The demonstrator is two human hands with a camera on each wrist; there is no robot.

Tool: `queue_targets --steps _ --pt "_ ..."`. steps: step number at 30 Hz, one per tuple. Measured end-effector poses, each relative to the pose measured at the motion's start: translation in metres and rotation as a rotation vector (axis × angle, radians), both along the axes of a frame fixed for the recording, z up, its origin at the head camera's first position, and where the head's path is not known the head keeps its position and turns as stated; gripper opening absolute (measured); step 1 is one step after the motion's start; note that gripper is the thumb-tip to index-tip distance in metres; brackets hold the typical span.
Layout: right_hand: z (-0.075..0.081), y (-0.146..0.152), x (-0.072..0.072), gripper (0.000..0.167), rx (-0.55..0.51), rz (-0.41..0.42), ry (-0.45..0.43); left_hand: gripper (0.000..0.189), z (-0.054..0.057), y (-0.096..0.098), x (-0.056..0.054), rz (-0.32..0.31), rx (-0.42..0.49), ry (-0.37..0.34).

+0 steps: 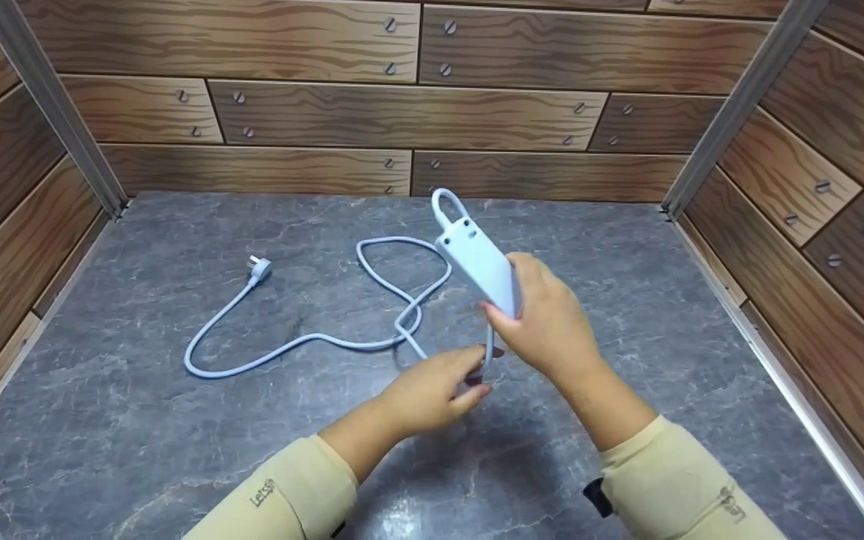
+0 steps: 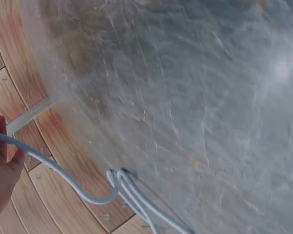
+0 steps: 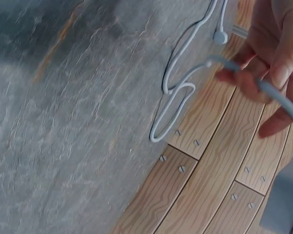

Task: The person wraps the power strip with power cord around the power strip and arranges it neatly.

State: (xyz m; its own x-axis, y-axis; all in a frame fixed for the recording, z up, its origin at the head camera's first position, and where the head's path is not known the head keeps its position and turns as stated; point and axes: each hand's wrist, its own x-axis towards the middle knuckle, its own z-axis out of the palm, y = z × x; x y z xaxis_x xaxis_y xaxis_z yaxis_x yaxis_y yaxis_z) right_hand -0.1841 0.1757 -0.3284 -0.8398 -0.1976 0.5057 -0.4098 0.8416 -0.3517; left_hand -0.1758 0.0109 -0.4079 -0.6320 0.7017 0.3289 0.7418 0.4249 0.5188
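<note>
A white power strip is tilted in the air in the head view, its lower end gripped by my right hand. From its upper end the white cord bends over and runs down to my left hand, which holds it between thumb and fingers. In the right wrist view the cord crosses the left hand's curled fingers, and a corner of the power strip shows at lower right. The rest of the cord lies in loose loops on the tabletop, ending at a plug on the left.
The grey marbled tabletop is closed in by wood-patterned panels at the back and both sides. Grey metal posts stand at the back corners. A metal strip edges the tabletop on the right.
</note>
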Motion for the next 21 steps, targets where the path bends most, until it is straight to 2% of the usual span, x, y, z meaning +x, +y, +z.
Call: queue_targets --steps 4,9,13,18,21 --pt "0.004 0.009 -0.002 0.053 0.102 -0.034 -0.096 0.035 0.003 -0.006 -0.001 0.0 -0.061 0.086" --pt "0.008 0.02 -0.005 0.048 0.244 -0.048 -0.21 0.016 0.011 -0.013 -0.002 -0.002 -0.165 0.245" --pt "0.008 0.027 -0.006 0.047 0.379 -0.03 -0.173 0.015 0.022 -0.019 -0.002 -0.036 -0.185 0.316" --pt "0.002 0.033 -0.006 0.05 0.536 0.012 -0.088 0.014 0.04 -0.026 -0.006 -0.085 -0.175 0.333" --pt "-0.004 0.036 -0.006 0.05 0.614 0.075 -0.041 0.013 0.049 -0.03 -0.01 -0.095 -0.168 0.339"
